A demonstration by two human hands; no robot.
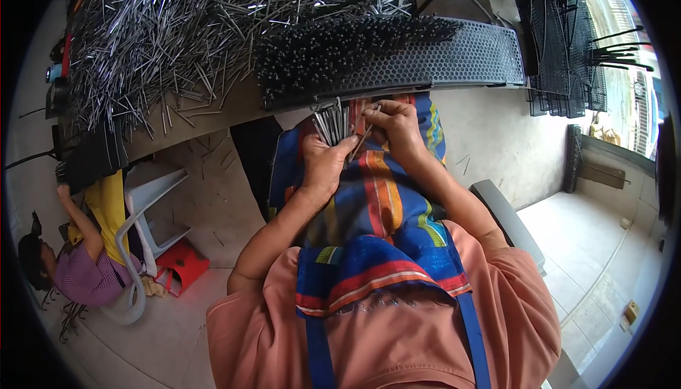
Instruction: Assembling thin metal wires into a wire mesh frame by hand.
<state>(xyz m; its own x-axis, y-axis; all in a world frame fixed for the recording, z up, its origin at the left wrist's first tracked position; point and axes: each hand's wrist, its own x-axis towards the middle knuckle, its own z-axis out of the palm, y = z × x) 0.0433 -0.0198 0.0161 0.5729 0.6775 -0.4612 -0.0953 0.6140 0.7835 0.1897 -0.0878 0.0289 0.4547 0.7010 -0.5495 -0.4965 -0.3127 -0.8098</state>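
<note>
A fanned bundle of thin grey metal rods (330,125) stands up out of my left hand (325,164), whose fingers are wrapped round it above my lap. Close beside it, my right hand (399,130) pinches a single thin rod (360,145) that slants down toward the left thumb. Just beyond both hands is a curved tray of perforated metal (454,54). Dark rods (319,56) stand densely in its left part and along its back, while bare holes show at the right front.
Loose rods (163,27) cover the table at the far left in a big heap. Black mesh racks (560,48) stand at the right. At the left, another person (89,268) works near a grey plastic chair (135,247) and a red bag (186,267). A striped apron (383,197) covers my lap.
</note>
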